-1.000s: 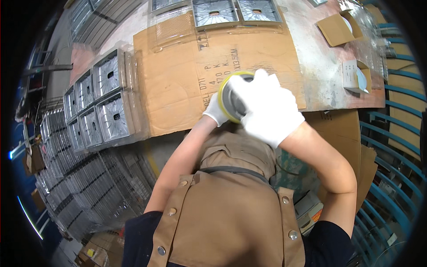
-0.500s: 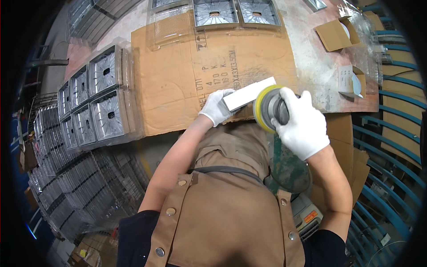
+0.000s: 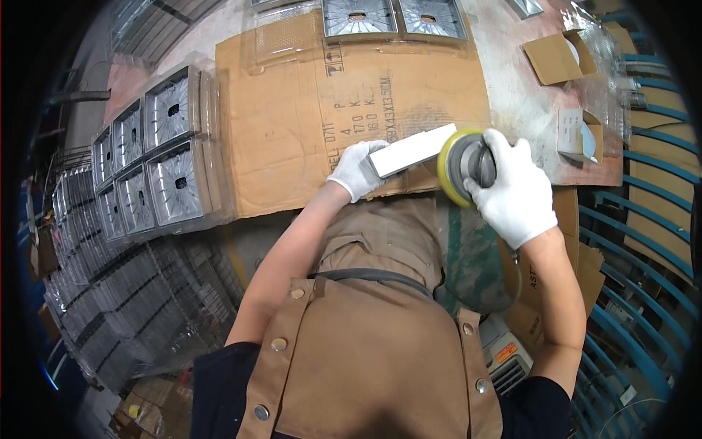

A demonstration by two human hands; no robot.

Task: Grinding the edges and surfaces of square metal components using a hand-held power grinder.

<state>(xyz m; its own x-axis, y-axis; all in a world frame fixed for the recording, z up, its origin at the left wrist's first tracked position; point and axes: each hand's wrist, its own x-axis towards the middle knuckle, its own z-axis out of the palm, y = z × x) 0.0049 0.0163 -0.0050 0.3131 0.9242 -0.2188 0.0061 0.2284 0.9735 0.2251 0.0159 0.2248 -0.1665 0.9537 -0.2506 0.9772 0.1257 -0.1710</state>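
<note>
In a white glove, my left hand (image 3: 357,171) grips one end of a pale rectangular metal piece (image 3: 414,151), tilted above the cardboard at the table's near edge. Its broad bright side faces up; the underside is hidden. My right hand (image 3: 516,192), also gloved, is wrapped round a round hand-held sander (image 3: 468,167) with a yellow-rimmed disc and a grey body. The disc stands on edge close by the right end of the metal piece; whether they touch I cannot tell. A thin hose or cord (image 3: 521,282) hangs below the right hand.
A flattened cardboard sheet (image 3: 278,139) covers the table middle. Square metal trays (image 3: 175,183) in clear plastic packing stand at the left, others (image 3: 358,16) at the far edge. Two small open cartons (image 3: 552,62) lie at the right, beside blue curved bars (image 3: 643,201). Stacked plastic-wrapped parts (image 3: 139,307) fill the lower left.
My right hand and the sander have moved to the right, off the face of the metal piece toward its end. My left hand and the piece have barely shifted.
</note>
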